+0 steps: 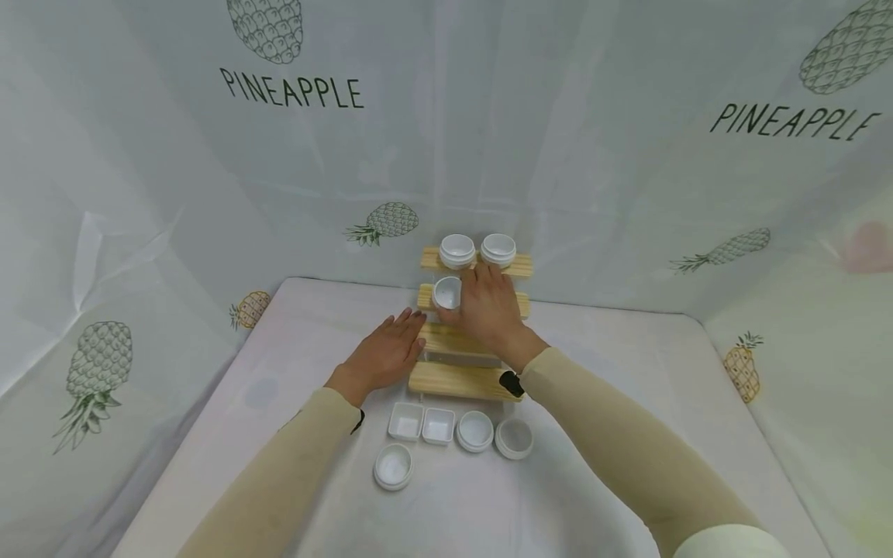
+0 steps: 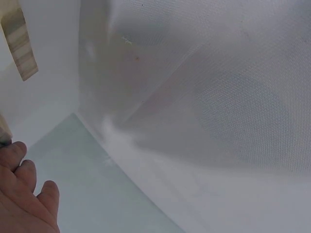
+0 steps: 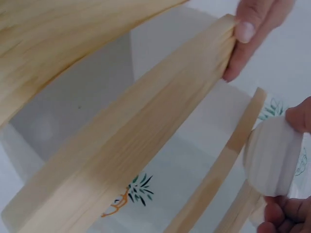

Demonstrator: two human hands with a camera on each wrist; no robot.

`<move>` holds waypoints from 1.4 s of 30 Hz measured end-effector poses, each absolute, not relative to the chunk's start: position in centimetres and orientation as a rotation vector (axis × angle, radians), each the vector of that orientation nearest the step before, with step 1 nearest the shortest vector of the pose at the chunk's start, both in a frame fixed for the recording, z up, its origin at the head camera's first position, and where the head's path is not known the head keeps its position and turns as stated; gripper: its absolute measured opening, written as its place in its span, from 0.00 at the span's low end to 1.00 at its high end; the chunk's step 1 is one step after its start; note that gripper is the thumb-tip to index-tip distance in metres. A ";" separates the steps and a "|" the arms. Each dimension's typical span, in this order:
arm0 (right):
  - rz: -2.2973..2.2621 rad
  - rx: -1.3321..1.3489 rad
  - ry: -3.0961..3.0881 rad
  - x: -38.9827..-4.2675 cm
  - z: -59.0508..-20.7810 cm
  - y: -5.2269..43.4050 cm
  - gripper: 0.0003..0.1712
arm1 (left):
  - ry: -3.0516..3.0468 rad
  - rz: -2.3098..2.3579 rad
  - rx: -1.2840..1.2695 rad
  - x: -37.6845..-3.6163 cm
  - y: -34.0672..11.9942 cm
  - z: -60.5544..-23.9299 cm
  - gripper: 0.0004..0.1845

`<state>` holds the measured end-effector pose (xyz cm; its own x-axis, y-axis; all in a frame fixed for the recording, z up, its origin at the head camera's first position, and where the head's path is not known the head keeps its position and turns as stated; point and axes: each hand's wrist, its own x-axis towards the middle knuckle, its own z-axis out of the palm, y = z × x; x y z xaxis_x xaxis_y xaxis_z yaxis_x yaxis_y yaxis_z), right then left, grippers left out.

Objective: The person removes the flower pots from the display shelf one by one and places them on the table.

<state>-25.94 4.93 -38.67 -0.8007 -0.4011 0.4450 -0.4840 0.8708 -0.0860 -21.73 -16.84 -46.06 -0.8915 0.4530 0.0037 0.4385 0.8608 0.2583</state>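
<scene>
My right hand holds a small white round bowl at the second-highest board of a stepped wooden rack. In the right wrist view the thumb and fingers pinch this bowl from opposite sides, close against a board. My left hand lies at the rack's left side, fingers nearly straight, with its tips touching the end of a lower board. Only part of the left hand shows in its own wrist view. Two white round bowls, a left one and a right one, stand on the top board.
In front of the rack, on the pale cloth, sit two square white dishes, one left and one right. Beside them are round bowls; another round bowl is nearer. A pineapple-print curtain hangs behind.
</scene>
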 end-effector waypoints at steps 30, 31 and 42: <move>0.177 0.981 -2.417 -17.1 -42.2 7.2 0.35 | 2.977 0.381 0.695 -22.0 -16.8 -46.4 0.34; 0.176 0.995 -2.424 -16.6 -42.4 7.3 0.35 | 2.976 0.379 0.691 -22.0 -16.8 -46.3 0.34; 0.185 1.143 -2.409 -11.8 -45.2 7.8 0.34 | 2.971 0.381 0.669 -21.8 -16.6 -46.2 0.34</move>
